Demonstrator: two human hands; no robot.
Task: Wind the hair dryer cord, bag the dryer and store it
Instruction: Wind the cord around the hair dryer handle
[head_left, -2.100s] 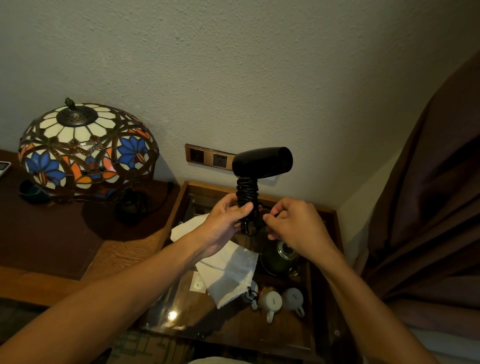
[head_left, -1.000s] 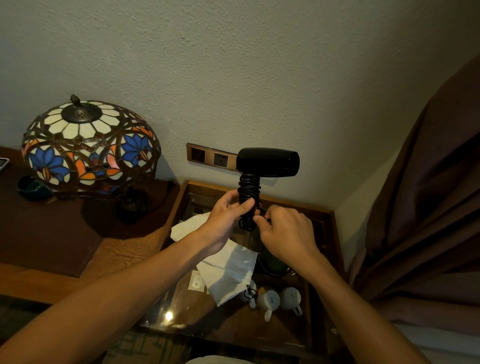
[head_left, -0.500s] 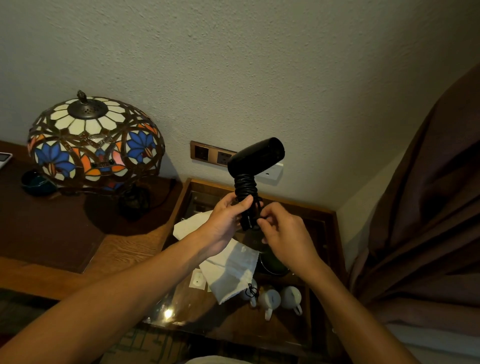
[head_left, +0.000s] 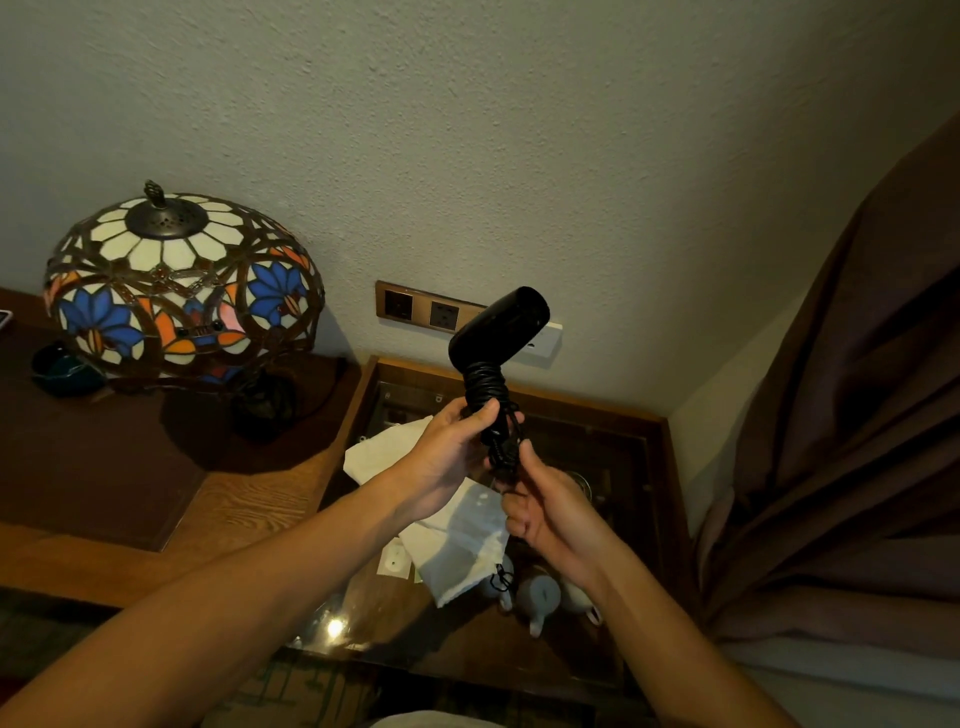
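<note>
Left: stained-glass lamp (head_left: 179, 283) crowds the counter (head_left: 244, 499) | Right: brown curtain (head_left: 852, 415) hangs close | Below hands: white bag (head_left: 457, 540) and cups (head_left: 540, 595) cover the glass-topped tray (head_left: 665, 467) | Above: bare wall, open air

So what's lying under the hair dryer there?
A white cloth bag lies on the glass-topped table beneath the hair dryer. Small white cups peek out below; the hands hide the rest.

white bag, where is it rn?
In the head view the white bag lies on the glass-topped side table, below the left hand and the hair dryer, just behind the small white cups.
</note>
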